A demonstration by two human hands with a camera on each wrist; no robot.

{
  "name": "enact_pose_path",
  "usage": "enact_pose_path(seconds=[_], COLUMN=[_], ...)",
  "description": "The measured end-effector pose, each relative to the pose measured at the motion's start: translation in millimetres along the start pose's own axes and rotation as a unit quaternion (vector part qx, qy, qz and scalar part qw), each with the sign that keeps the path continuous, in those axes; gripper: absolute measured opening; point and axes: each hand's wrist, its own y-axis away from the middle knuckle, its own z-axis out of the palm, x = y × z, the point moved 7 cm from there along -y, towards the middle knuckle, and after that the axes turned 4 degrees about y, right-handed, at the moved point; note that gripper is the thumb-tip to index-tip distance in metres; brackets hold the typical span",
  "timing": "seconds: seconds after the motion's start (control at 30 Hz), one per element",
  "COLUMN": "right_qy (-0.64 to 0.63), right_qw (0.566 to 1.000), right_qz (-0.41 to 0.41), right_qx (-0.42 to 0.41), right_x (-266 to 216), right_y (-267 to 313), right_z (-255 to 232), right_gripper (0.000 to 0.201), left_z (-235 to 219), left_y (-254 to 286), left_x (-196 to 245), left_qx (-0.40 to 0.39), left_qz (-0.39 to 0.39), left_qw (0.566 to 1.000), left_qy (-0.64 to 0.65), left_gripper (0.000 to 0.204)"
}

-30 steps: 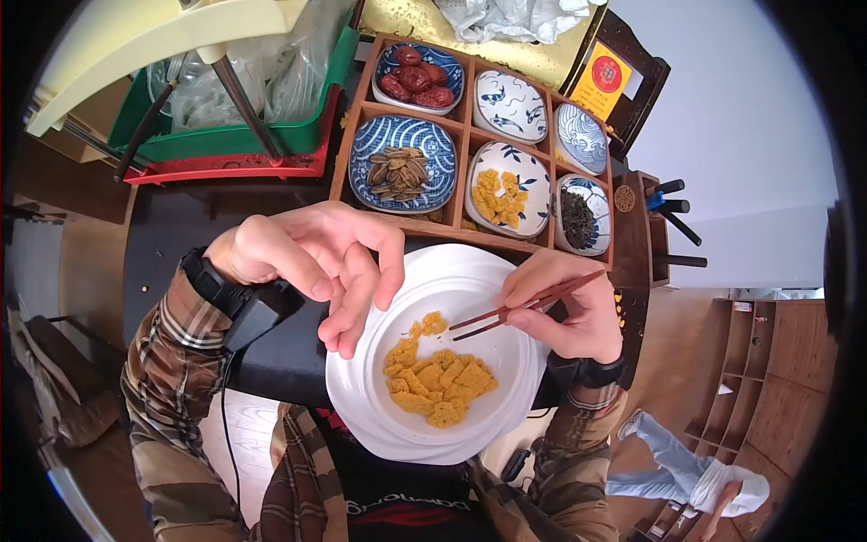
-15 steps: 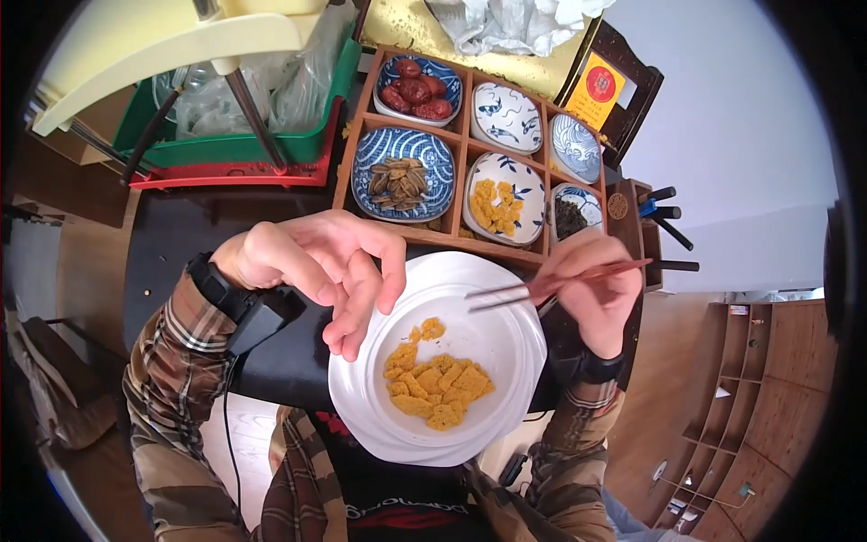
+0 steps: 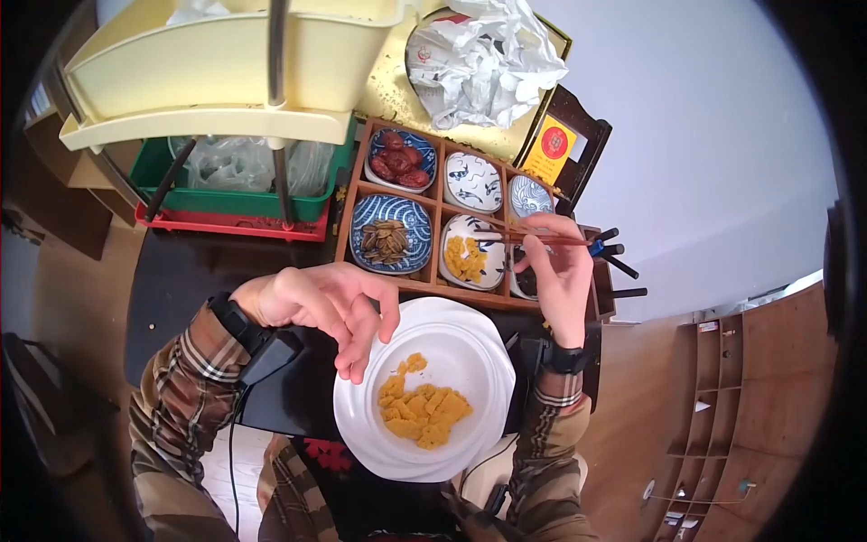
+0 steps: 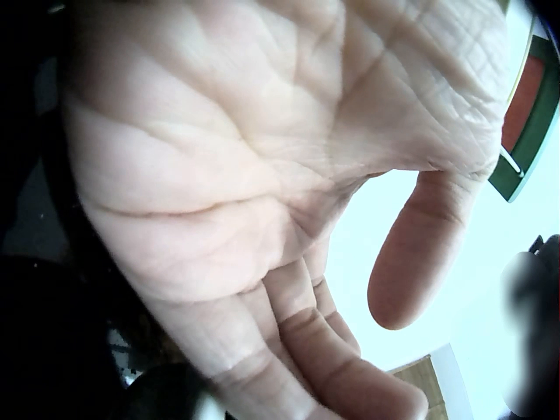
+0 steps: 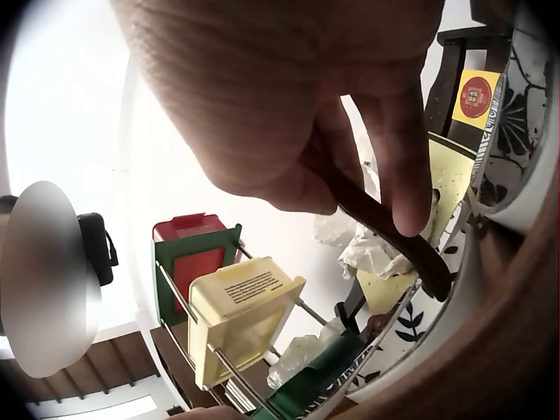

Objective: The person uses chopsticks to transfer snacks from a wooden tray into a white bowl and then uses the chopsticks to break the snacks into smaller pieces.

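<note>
My right hand [image 3: 558, 275] grips a pair of brown chopsticks [image 3: 533, 238]. Their tips reach over a leaf-patterned white dish [image 3: 489, 274] that holds yellow flakes [image 3: 464, 260]. In the right wrist view, my fingers curl round a dark chopstick [image 5: 385, 229] above the patterned dish rim. My left hand [image 3: 327, 309] hovers at the left of a white bowl [image 3: 493, 361], fingers loosely bent; the left wrist view shows its palm [image 4: 227, 149] with nothing held. Inside the bowl lie several yellow, crumbly pieces [image 3: 429, 411].
A divided wooden tray [image 3: 404, 283] also holds dishes of red dates [image 3: 395, 163] and brown seeds [image 3: 386, 242], plus blue-and-white dishes. Stacked bins [image 3: 226, 77] stand at the back left. Crumpled paper [image 3: 479, 68] lies at the back; dark-handled items [image 3: 623, 264] protrude at the tray's right.
My right hand has moved with the chopsticks from over the bowl up to the tray's flake dish. My left hand has stayed beside the bowl. The head view has tilted upward.
</note>
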Motion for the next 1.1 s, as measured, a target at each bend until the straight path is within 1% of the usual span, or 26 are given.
enact_pose_path(seconds=[0.17, 0.23, 0.37, 0.43, 0.47, 0.53, 0.67, 0.73, 0.83, 0.97, 1.1], right_qy=[0.004, 0.0, -0.018, -0.043, -0.043, -0.058, -0.062, -0.084, -0.064, -0.071, -0.049], right_qw=[1.0, 0.999, 0.999, 0.997, 0.997, 0.995, 0.994, 0.992, 0.992, 0.992, 0.993], right_qz=[0.012, 0.032, 0.031, 0.014, 0.016, 0.022, 0.029, 0.016, 0.021, 0.032, 0.03], right_qx=[-0.006, -0.007, -0.018, -0.058, -0.056, -0.08, -0.086, -0.097, -0.106, -0.1, -0.1], right_x=[2, 3, 7, 2, 3, 5, 4, 1, 2, 6, 9], right_y=[4, 4, 7, 7, 9, 9, 12, 12, 12, 13, 11], right_z=[-1, -3, -3, 5, 6, 11, 10, 8, 8, 12, 13], right_gripper=[0.019, 0.018, 0.017, 0.015, 0.015, 0.013, 0.014, 0.014, 0.014, 0.015, 0.017], left_z=[-1, -1, -2, -1, -2, -1, -2, -2, -3, -2, -3], left_y=[0, 0, 0, 0, 0, 0, -1, -1, -1, -1, -1], left_x=[-2, -1, -2, -2, -2, -2, -3, -3, -3, -2, -4], left_qx=[-0.001, -0.002, -0.003, 0.0, 0.004, 0.001, -0.004, -0.004, -0.006, -0.007, -0.006], left_qz=[-0.002, -0.001, -0.001, -0.002, -0.001, -0.002, 0.0, 0.0, 0.003, 0.005, 0.006], left_qw=[1.0, 1.0, 1.0, 1.0, 1.0, 1.0, 1.0, 1.0, 1.0, 1.0, 1.0], left_qy=[-0.009, -0.005, 0.004, 0.005, 0.004, 0.006, 0.011, 0.01, 0.01, 0.01, 0.017], left_gripper=[0.047, 0.047, 0.047, 0.046, 0.046, 0.045, 0.044, 0.044, 0.043, 0.043, 0.043])
